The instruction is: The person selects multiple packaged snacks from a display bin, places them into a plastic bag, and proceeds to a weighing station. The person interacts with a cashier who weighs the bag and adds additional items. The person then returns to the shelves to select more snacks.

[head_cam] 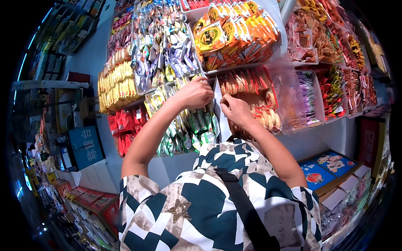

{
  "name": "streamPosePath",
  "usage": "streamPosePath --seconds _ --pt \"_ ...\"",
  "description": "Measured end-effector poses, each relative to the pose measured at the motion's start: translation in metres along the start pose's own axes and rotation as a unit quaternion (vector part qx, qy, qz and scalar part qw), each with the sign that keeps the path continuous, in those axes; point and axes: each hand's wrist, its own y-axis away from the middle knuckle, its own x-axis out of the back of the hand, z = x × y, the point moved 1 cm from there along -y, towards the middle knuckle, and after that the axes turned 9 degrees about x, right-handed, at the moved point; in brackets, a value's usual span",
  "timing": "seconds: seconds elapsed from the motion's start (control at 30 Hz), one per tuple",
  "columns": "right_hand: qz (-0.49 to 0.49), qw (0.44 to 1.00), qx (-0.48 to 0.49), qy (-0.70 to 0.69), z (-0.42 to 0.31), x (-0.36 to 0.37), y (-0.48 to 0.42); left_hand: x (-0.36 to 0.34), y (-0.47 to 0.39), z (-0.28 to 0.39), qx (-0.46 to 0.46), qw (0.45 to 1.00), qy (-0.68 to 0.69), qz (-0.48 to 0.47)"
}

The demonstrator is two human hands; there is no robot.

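Observation:
My left hand (198, 93) is over a bin of green-and-white and yellow snack packets (188, 124), its fingers bent downward. Just across a white bin wall (222, 125), my right hand (237, 109) has its fingers curled at the left side of a bin of round, flat biscuits in clear and red wrappers (259, 117). A bare brown patch (251, 100) shows between the biscuit rows. The fingertips of both hands are partly hidden, so I cannot tell whether either pinches anything.
Orange snack packets (232, 34) fill the bin behind. Yellow packets (116, 86) and red packets (127, 128) stand at the left. A clear plastic flap (289, 97) hangs right of the biscuits. Blue printed cartons (326, 169) sit low on the right; a teal box (84, 147) stands left.

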Motion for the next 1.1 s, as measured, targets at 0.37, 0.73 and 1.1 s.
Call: streamPosePath --seconds 0.37,0.73,1.1 --pt "-0.015 0.990 -0.082 -0.110 -0.004 -0.009 0.007 -0.033 -0.023 -0.001 0.021 0.987 -0.157 -0.027" --pt "-0.020 0.990 -0.105 -0.091 0.007 -0.015 0.011 -0.055 -0.043 -0.005 0.071 0.966 -0.222 -0.116" --pt "-0.040 0.987 -0.127 -0.089 0.001 -0.010 0.011 0.055 -0.022 0.005 0.039 0.997 0.002 0.065"
